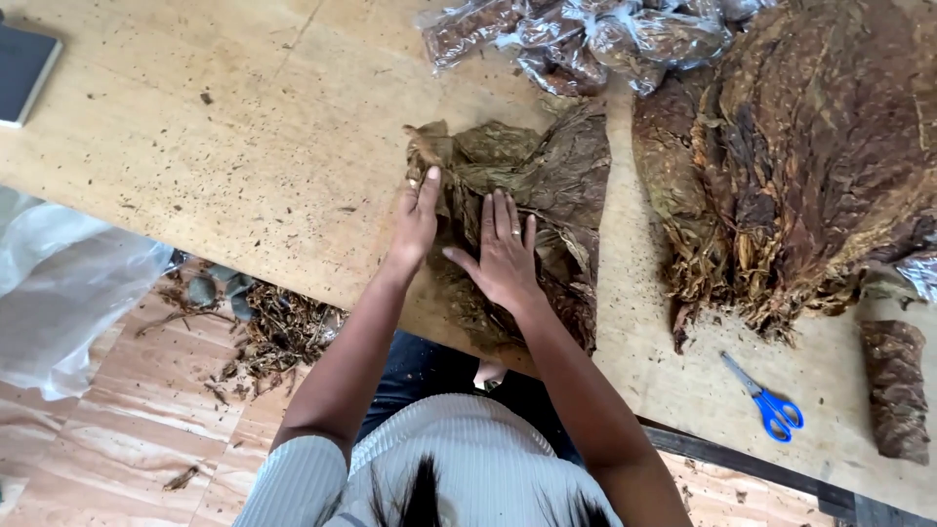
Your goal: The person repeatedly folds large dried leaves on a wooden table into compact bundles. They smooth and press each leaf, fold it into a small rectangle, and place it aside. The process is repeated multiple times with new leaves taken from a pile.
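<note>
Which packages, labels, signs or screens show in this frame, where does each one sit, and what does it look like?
Clear crinkled plastic bags of brown dried leaf: heaped at the table's far edge, top centre.
Large translucent white plastic bag: on the floor to the left, slack and crumpled.
Dark flat rectangular object with a pale edge: table's far left corner; whether it is a screen or a book is unclear.
No labels or signs visible.

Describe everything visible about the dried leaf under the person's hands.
The dried leaf is large, brown-olive, wrinkled and papery, spread flat on the wooden table with its near end reaching the table's edge. The left hand presses its left margin; the right hand lies palm-down on its middle, fingers spread. Its upper edge looks crumpled.
</note>
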